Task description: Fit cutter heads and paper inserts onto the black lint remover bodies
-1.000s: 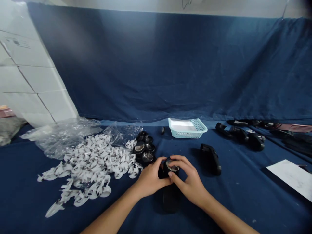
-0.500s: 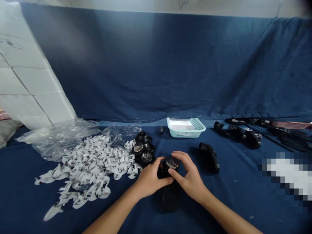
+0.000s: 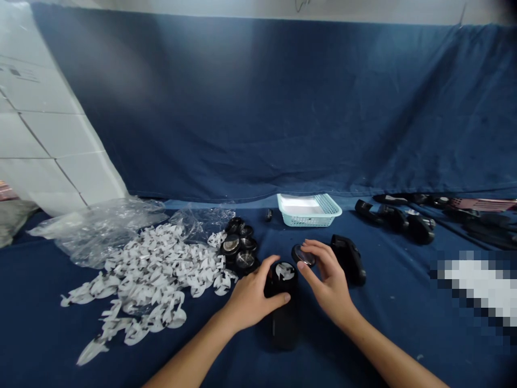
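My left hand (image 3: 253, 295) is wrapped round the top of a black fabric shaver (image 3: 285, 323). A white blade piece (image 3: 285, 271) shows in the shaver's open round head. Just right of that head, my right hand (image 3: 328, 280) pinches a round black mesh cover (image 3: 304, 255) between thumb and fingers. The cover is tilted and apart from the shaver. Beyond my left hand lies a cluster of similar round covers (image 3: 231, 244). A large pile of white blade pieces (image 3: 161, 269) spreads over the cloth to the left.
Clear plastic bags (image 3: 100, 226) lie behind the white pile. A light-blue basket (image 3: 310, 220) stands at the back, near a small black part (image 3: 269, 215). Another black shaver body (image 3: 349, 261) rests to the right, with more black bodies (image 3: 420, 229) farther off. A blue curtain (image 3: 258, 108) hangs behind.
My right hand has lifted the mesh cover off the shaver head and moved it up and right, exposing the white blade piece. My left hand still grips the shaver.
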The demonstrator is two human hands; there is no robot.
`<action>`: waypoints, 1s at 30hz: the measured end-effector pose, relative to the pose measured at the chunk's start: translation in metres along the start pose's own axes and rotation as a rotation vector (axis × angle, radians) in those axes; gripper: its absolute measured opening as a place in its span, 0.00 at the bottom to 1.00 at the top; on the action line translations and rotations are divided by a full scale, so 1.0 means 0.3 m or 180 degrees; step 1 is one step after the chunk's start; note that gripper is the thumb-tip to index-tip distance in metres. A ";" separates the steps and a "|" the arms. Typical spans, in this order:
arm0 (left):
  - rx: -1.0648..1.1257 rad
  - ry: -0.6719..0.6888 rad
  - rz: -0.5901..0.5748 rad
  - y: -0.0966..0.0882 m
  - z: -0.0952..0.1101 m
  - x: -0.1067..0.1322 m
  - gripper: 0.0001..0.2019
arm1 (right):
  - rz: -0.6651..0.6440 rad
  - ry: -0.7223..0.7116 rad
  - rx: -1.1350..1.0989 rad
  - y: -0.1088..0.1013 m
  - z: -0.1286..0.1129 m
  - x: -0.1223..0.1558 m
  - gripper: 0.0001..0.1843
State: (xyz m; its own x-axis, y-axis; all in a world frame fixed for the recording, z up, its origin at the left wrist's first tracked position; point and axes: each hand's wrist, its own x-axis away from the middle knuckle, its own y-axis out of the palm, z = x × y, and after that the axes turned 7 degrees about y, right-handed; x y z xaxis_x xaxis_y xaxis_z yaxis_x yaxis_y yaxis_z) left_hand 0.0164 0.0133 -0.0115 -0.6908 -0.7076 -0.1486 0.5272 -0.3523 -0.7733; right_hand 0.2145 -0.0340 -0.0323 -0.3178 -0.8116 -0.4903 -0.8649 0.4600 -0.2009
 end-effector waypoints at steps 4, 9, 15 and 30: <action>-0.0092 0.0049 -0.0090 -0.008 0.017 0.005 0.28 | -0.1021 -0.0269 0.0816 -0.063 -0.007 -0.028 0.13; -0.0273 0.0103 -0.0149 -0.013 0.032 0.009 0.22 | -0.1531 -0.0366 0.1302 -0.121 -0.017 -0.056 0.21; -0.0414 0.0151 -0.0184 -0.009 0.039 0.009 0.20 | -0.2020 -0.0333 0.1572 -0.134 -0.021 -0.050 0.29; -0.0510 0.0127 -0.0180 -0.015 0.050 0.000 0.18 | -0.2218 -0.0208 0.1453 -0.132 -0.028 -0.061 0.30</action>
State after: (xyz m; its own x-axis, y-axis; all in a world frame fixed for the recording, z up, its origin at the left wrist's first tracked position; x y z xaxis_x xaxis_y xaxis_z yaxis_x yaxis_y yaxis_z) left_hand 0.0214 0.0056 0.0011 -0.7378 -0.6635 -0.1239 0.4035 -0.2864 -0.8690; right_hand 0.2512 -0.0403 -0.0084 0.2669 -0.9482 -0.1721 -0.6082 -0.0273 -0.7933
